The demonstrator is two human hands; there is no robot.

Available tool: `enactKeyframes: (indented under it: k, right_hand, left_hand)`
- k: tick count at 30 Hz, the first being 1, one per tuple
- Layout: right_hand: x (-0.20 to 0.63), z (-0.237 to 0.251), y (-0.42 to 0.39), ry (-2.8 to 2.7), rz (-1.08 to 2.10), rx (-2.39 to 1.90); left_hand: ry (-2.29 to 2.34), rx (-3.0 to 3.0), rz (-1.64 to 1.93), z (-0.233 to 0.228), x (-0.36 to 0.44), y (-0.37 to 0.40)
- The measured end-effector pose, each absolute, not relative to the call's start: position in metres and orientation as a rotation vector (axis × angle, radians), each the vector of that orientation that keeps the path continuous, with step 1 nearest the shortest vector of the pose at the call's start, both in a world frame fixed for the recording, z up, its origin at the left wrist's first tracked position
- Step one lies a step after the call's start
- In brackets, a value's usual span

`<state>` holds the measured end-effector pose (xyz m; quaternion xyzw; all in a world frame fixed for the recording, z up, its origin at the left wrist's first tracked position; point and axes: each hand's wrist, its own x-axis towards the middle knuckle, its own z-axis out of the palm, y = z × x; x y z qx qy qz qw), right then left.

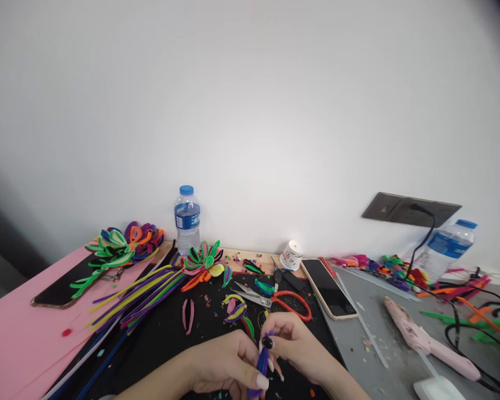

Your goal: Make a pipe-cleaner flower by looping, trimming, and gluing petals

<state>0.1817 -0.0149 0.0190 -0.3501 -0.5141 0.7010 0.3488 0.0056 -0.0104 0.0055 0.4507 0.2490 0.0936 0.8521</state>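
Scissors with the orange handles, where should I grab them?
Take the orange-handled metal scissors by the handle loops, coming from the right side. The loops lie to the right, near the black smartphone, while the closed pointed blades aim left toward the bent pipe-cleaner petals. That probably keeps fingers off the tips.

Fuzzy purple pipe cleaner (261, 364), glossy phone (328, 289), clear plastic bottle (187, 219), matt black mat (166, 333)
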Motion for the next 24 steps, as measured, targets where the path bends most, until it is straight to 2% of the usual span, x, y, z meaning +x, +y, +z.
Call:
enactKeyframes:
  k: [5, 8, 14, 24]
  right_hand:
    - [0.18, 0.019, -0.014, -1.418, 1.8, -0.966]
    - [0.178, 0.017, -0.016, -1.575, 1.669, -1.06]
    - [0.172, 0.022, -0.023, -2.058, 1.312, -1.175]
    - [0.177, 0.022, -0.023, -2.032, 1.004, -1.265]
  left_hand:
    - [0.609, 1.031, 0.396, 0.0, 0.012, -0.012]
    - [0.636, 1.087, 0.482, 0.0, 0.015, -0.014]
    - [0.692, 1.142, 0.435, -0.002, 0.021, -0.017]
    - [0.665, 1.142, 0.357, -0.003, 0.022, -0.015]
